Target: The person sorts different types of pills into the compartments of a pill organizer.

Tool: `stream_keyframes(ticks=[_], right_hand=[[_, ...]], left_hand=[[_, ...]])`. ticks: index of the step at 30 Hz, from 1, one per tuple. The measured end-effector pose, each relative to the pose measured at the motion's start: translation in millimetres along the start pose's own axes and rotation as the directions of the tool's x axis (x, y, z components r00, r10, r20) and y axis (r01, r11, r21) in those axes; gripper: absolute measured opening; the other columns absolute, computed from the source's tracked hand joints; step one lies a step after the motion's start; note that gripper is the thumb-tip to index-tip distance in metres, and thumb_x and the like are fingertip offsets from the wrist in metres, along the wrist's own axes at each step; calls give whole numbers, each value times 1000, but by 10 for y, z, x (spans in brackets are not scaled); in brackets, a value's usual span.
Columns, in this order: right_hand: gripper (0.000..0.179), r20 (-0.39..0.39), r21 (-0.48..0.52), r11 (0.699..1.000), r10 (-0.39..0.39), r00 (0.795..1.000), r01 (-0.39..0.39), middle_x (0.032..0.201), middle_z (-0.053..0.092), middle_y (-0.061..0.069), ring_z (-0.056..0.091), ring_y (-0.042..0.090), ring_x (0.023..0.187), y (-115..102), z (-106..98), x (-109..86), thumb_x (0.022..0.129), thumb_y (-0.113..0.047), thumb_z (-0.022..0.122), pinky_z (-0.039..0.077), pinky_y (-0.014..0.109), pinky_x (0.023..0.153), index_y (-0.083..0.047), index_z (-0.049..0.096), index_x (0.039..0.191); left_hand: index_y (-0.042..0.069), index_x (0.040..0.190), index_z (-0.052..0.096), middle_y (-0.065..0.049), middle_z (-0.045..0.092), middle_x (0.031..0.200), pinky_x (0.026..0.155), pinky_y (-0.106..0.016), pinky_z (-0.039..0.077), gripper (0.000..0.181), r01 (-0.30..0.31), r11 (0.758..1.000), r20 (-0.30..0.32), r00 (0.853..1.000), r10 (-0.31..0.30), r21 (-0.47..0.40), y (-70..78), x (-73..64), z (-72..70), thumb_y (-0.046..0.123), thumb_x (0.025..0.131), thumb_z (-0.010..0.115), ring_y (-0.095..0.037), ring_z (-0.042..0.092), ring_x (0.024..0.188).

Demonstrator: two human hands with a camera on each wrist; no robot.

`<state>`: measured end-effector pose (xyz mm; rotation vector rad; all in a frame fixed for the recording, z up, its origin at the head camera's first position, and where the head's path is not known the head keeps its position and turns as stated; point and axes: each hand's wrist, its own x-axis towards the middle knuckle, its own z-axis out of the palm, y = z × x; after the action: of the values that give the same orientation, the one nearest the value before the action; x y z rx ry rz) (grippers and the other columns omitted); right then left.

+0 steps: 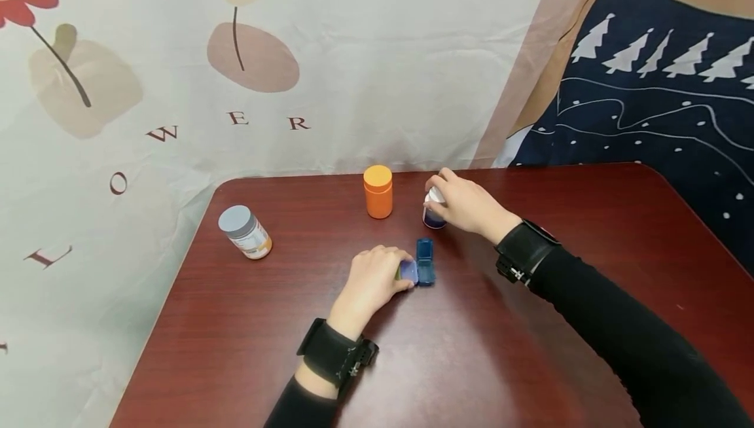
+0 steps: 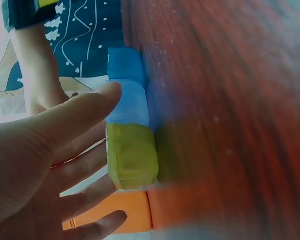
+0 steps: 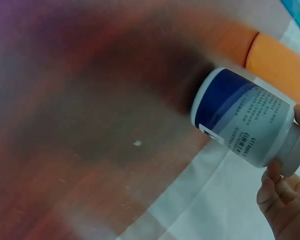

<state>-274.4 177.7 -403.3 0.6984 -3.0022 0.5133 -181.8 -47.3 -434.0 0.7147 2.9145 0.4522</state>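
My left hand holds a small pill organizer on the table, thumb on one side and fingers on the other. Yellow-green, light blue and darker blue sections line up in the left wrist view, where the thumb lies on the light blue section. In the head view the dark blue lid is flipped back, while the hand covers the near-left part. My right hand grips a white vitamin bottle with a dark blue band by its white cap, fingers and thumb around the cap.
An orange bottle stands at the back of the table, left of the vitamin bottle. Farther left is a white jar with a grey lid. The reddish-brown table meets a printed white cloth behind.
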Motion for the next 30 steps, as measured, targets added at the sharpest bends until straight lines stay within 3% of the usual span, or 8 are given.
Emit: stream_keyframes(ticks=[4,8,13,20,25,30], right_hand=[[33,-103,54,998,-22,994,28,126,65,19,73,35,104,-21,86,-164,106,-21,75,64,52,94,-1,68,132],[30,-215,116,992,-16,977,42,123,68,15,70,31,97,-20,151,-379,104,-18,77,63,49,85,-2,70,129],[30,-250,129,991,7,968,27,121,69,12,68,26,91,-14,147,-700,102,-15,79,62,45,79,-5,71,130],[30,-264,103,994,-2,965,30,119,70,7,64,17,87,-81,112,-1077,99,-15,83,60,37,74,-9,73,126],[31,-258,85,993,-55,965,80,117,70,6,60,10,81,-209,141,-1246,96,-14,86,57,29,69,-8,74,124],[29,-227,101,987,-101,969,127,114,69,1,57,3,77,-413,142,-1316,96,-17,86,56,24,67,-11,74,121]], left_hand=[[17,130,80,-2,81,131,99,-46,62,40,12,1000,5,1000,-13,22,-33,-48,-2,37,97,88,-25,73,116],[16,131,78,-2,81,130,100,-46,61,40,27,999,7,1000,-27,44,-46,-70,-2,37,98,86,-25,72,116],[17,135,78,-3,80,134,104,-46,61,42,30,998,-6,1000,-30,63,-25,-86,-26,37,99,86,-25,73,121],[15,149,70,-7,73,149,114,-54,57,54,79,992,82,994,-71,-96,-167,-94,-223,35,100,83,-31,68,139],[16,153,66,-6,70,154,115,-55,56,55,131,977,73,990,-120,-170,-233,-207,-434,31,102,81,-31,66,143],[19,155,65,-3,71,153,115,-57,55,55,80,949,91,994,-55,-306,-109,-345,-552,31,103,81,-30,68,139]])
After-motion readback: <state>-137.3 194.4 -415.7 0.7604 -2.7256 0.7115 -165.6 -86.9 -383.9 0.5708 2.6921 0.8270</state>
